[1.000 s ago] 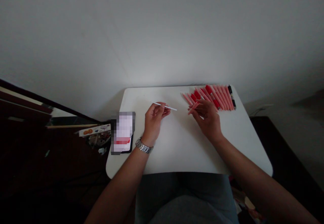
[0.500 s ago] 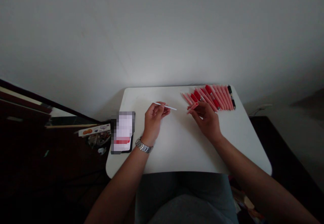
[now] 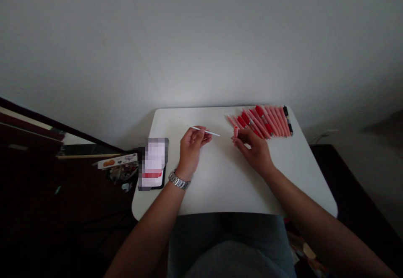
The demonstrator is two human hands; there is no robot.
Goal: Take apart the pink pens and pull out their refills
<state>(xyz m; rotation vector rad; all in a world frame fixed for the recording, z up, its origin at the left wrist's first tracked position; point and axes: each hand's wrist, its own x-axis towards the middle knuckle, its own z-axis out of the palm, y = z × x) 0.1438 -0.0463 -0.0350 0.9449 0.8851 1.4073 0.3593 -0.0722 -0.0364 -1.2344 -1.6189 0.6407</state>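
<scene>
My left hand (image 3: 192,141) pinches a thin white stick (image 3: 212,133), much like a pen refill, between thumb and fingers; it points to the right. Across from it, my right hand (image 3: 252,144) is closed on a short pink tube (image 3: 236,131), which looks like a pen part and stands nearly upright at the fingertips. The stick and the tube are apart. Just beyond my right hand lies a row of pink and red pens (image 3: 266,118), with a black pen (image 3: 288,120) at its right end.
A phone (image 3: 154,160) with a blurred screen lies at the left edge of the white table (image 3: 217,177). Behind the table rises a pale wall (image 3: 201,51). Assorted items, among them a printed box (image 3: 118,161), sit lower at the left.
The pink tube in my right hand has turned from slanted to nearly upright and shifted slightly left with the fingers. My left hand and the white stick have barely moved.
</scene>
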